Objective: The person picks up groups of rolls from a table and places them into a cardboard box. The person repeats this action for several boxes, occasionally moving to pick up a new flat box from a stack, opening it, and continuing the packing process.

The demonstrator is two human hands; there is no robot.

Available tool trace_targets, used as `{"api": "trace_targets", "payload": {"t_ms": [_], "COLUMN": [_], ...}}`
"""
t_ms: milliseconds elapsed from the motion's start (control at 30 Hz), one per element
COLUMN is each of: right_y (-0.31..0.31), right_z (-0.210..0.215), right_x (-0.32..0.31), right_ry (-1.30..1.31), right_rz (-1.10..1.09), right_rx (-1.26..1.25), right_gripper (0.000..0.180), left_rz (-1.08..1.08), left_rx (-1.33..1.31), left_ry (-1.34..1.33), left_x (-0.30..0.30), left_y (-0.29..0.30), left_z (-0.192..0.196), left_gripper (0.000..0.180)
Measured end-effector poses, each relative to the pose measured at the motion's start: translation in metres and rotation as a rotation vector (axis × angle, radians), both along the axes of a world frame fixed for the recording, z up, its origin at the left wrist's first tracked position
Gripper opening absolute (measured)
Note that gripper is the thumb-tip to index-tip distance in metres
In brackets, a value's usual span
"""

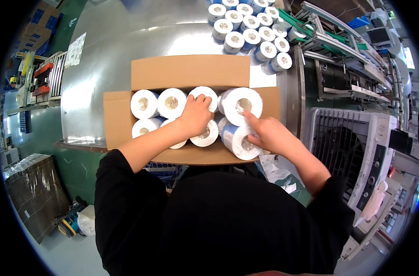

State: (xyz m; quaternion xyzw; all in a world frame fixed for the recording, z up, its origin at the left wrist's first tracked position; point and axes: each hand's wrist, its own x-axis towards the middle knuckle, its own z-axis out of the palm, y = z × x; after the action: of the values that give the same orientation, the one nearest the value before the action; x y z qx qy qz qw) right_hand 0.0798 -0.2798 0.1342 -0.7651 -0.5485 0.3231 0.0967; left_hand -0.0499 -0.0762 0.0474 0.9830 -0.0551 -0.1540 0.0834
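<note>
An open cardboard box point(191, 71) stands in front of me on a metal table, holding two rows of white paper rolls in clear wrap with blue sides. My left hand point(198, 115) bends its fingers onto the core of a far-row paper roll point(210, 93). Its forearm partly covers the near row. At the box's right end, my right hand point(271, 134) has a finger at the core of one raised paper roll point(251, 95) and the thumb at the core of a second raised roll point(237, 149). These two look higher than the others and lean slightly.
Several more wrapped rolls point(251, 37) stand grouped at the table's far right. A conveyor frame point(347, 55) with green parts runs beyond them. To the right is a white air cooler point(340, 147). A paper sheet point(75, 49) lies at the metal table's point(108, 46) left edge.
</note>
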Motion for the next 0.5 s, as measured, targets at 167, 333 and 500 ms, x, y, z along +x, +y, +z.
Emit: {"api": "trace_targets", "payload": {"t_ms": [167,333,500], "right_y": [0.017,-0.005,-0.067], "right_z": [-0.090,-0.042,-0.051], "right_x": [-0.007,-0.011,0.041], "right_ry": [-0.138,-0.285,-0.234], "right_rz": [0.016,-0.283,-1.009], "right_rx": [-0.036,0.314,0.305], "right_gripper": [0.056,0.049,0.034], "left_rz": [-0.059,0.499,1.233], "left_rx": [-0.234,-0.708,-0.015], "left_ry": [0.076,-0.159,-0.305], "left_x": [0.004,-0.051,-0.192], "left_y": [0.016,0.091,0.154], "left_z": [0.017,0.068,0.022], "left_gripper": [0.031,0.039,0.096]}}
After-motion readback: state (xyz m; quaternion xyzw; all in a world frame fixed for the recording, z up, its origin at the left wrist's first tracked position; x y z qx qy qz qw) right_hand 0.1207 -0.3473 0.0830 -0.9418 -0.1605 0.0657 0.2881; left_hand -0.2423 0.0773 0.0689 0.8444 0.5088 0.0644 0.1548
